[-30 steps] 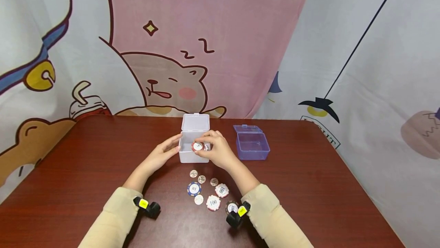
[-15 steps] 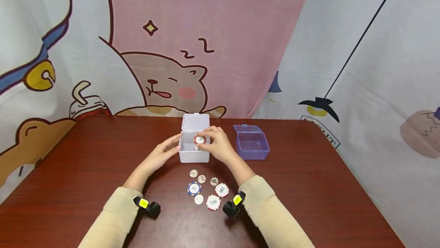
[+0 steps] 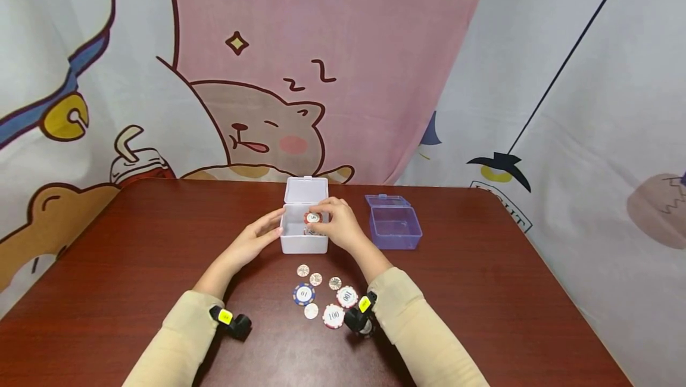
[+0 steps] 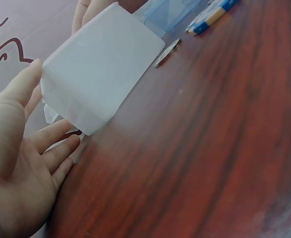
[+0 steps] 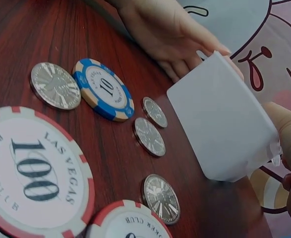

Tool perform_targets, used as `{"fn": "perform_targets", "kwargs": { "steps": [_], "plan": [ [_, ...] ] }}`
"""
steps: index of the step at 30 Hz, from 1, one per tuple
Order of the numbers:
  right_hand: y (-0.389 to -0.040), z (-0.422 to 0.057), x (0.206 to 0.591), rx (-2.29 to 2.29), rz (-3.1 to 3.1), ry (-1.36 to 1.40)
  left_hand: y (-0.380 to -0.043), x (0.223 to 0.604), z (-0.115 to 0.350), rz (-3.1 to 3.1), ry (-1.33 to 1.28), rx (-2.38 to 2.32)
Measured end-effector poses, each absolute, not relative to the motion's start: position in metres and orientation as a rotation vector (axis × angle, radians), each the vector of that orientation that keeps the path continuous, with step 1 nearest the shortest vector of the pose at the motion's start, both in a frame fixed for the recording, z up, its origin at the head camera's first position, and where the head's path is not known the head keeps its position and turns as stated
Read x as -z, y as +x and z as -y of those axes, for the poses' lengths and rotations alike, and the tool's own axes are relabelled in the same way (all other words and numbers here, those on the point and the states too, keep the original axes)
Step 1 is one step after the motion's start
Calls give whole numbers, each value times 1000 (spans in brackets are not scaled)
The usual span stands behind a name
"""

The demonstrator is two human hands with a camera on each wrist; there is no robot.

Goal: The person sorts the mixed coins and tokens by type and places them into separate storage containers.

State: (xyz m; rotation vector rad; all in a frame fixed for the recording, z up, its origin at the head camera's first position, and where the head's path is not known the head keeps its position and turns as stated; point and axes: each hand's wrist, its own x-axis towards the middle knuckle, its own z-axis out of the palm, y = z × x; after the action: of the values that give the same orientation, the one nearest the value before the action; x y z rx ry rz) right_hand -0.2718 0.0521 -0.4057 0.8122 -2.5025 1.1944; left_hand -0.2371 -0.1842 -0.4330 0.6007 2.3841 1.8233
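Observation:
A white plastic box (image 3: 304,245) stands with its lid raised at the back. Inside it, my right hand (image 3: 343,226) pinches a red-edged poker chip (image 3: 312,218) marked 5 between thumb and fingers; another chip (image 3: 311,231) shows just below. My left hand (image 3: 254,241) rests against the box's left side, thumb and fingers extended. From the left wrist, the left hand's thumb (image 4: 29,79) touches the box rim (image 4: 61,47), its other fingers beside the far side. In the right wrist view the chip is hidden behind the box wall (image 5: 219,119).
A blue-purple see-through box (image 3: 395,244) stands lid-up to the right. Before the white box lie several silver coins (image 3: 315,279), a blue chip (image 3: 303,294) marked 10 and two red-and-white 100 chips (image 3: 333,316). The right wrist camera (image 3: 356,319) partly covers another chip (image 3: 367,328).
My right hand has carried the red-edged chip slightly up and right, deeper into the white box, and its forearm has shifted left. The left hand has stayed at the box.

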Motion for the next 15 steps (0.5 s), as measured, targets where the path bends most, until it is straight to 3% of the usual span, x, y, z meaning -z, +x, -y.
{"fn": "perform_targets", "kwargs": {
  "steps": [7,15],
  "plan": [
    [-272,-53,405,-1225,2539,784,-241,440,187,-2396,609,-1820],
    [-273,-53,405,-1273,2555,771,-229,421,182,-2379,610,-1819]
  ]
}}
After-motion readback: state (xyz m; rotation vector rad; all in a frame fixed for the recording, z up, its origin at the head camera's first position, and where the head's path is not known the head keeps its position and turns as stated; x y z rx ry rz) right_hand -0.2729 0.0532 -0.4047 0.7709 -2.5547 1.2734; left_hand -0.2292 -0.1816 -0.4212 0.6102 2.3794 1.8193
